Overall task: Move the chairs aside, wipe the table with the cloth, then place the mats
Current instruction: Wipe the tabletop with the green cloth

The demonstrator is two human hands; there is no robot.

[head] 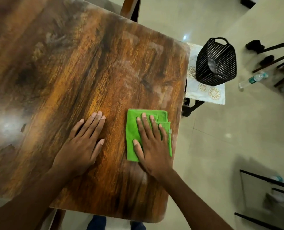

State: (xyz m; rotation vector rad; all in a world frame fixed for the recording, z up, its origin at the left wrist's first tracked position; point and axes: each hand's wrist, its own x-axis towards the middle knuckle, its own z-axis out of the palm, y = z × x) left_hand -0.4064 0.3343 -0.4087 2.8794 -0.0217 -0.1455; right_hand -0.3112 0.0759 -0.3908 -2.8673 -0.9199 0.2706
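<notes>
Your right hand (152, 146) presses flat on the folded green cloth (134, 130) near the table's right edge; your left hand (83, 143) lies flat on the bare wood just beside it.

Both hands are spread with straight fingers, gripping nothing; the cloth lies on the wooden table (71, 72), which shows pale smears and glare; just past the right edge stands a small stand topped with patterned mats (204, 93), and a black slatted basket (216, 62) sits on them; further right a clear plastic bottle (252, 80) with a teal label, its writing too small to read, lies on the tiled floor (221, 146) near dark chair legs (274, 60); a small grey tag on the cloth's edge is unreadable.
</notes>
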